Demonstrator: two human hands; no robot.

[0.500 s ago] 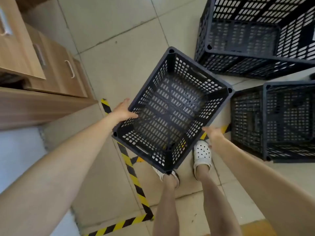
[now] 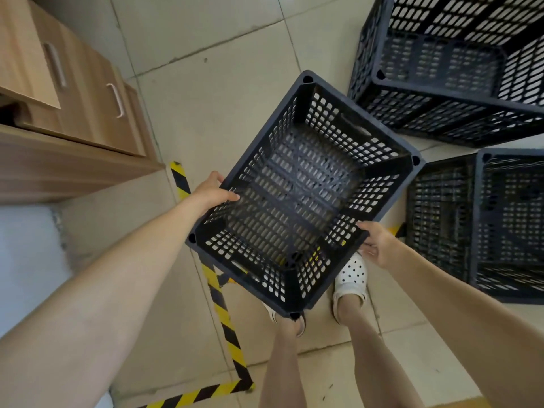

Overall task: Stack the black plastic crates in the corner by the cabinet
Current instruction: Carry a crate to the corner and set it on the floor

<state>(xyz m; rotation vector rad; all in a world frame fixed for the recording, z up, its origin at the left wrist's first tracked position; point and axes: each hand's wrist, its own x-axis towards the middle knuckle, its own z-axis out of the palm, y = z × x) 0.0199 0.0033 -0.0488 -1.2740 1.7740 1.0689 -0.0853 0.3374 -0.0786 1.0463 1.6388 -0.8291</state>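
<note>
Crate [image 2: 303, 189] looks same as half second ago: up off floor, in middle, over my feet. No real shift, so I think carry to cabinet [image 2: 73, 92] corner is only starting.

My left hand [image 2: 213, 191] grips left rim, thumb inside. My right hand [image 2: 376, 242] holds near-right rim, fingers curled under.

Crate open side up. Long way runs near-left to far-right. Two more crates [image 2: 459, 83] sit far right on floor.

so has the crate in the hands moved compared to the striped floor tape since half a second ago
Cannot tell. The held crate sits over the striped tape almost as before. The head camera itself may have shifted, so no clear direction shows.
</note>
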